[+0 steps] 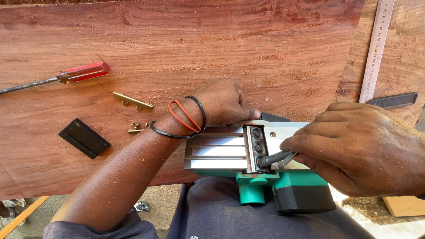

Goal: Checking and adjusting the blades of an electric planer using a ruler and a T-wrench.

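A green and black electric planer point(265, 177) lies upside down at the near edge of a broad reddish wooden slab point(221, 44), its ribbed, shiny metal sole point(217, 152) facing up and its plastic body hanging over the person's lap. The left hand point(223, 102) is curled over the far side of the planer body, fingers wrapped down around it, with red and black rubber bands point(186, 117) loose on the wrist and sawdust speckling the forearm. The right hand point(358, 146) is closed around a dark bent metal wrench point(274, 158), whose tip sits at the black cutter drum point(256, 144) with its round bolt heads. On the slab toward the left edge lies a screwdriver point(66, 76) with a red faceted handle and a grey steel shaft. Nearer the planer rest a brass-coloured bar point(133, 101), a few small brass screws point(138, 127) and a flat black rectangular plate point(84, 138) with a grooved face. A steel ruler point(376, 48) runs up the right edge, and a dark flat metal strip point(394, 100) lies just beside its near end.
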